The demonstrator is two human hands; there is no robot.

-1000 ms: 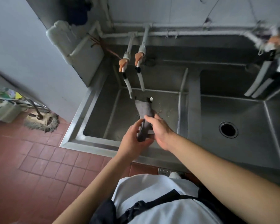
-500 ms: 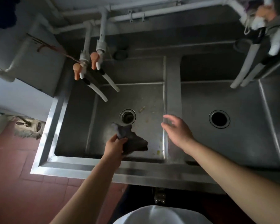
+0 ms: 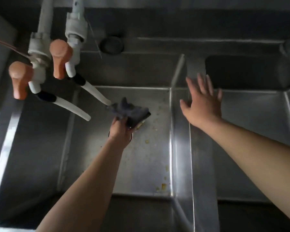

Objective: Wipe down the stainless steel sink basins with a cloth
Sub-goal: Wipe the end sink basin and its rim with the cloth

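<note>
A: What does the left hand point(image 3: 120, 129) have hold of?

B: Its fingers are curled round one end of the dark grey crumpled cloth point(image 3: 130, 111), bunching it so the rest fans out ahead of the knuckles. That looks like a grip meant for pushing a pad of fabric across metal

A: And where is the cloth against the stainless steel left sink basin point(image 3: 141, 156)?

B: Low over that basin's floor, towards its back half. Whether it presses on the steel or hangs just above cannot be told. The hand covers the basin's drain, of which only a sliver of rim shows

A: Why start there?

B: Probably because of the yellowish food scraps point(image 3: 163, 185) scattered on that floor, some beside the cloth, more near the basin's front right corner

A: The right hand point(image 3: 202, 104)?

B: Flat, fingers spread and straight, gripping nothing. It sits over the shiny steel divider point(image 3: 181, 148) on the basin's right side, seemingly to brace the body while the person leans in, though contact is not certain

A: Anything in the way?

B: Two white curved spouts point(image 3: 70, 106) with orange tap handles point(image 3: 60, 59) reach over the basin's back left; one spout tip ends right at the cloth's far edge, so a wide sweep could knock it
</note>
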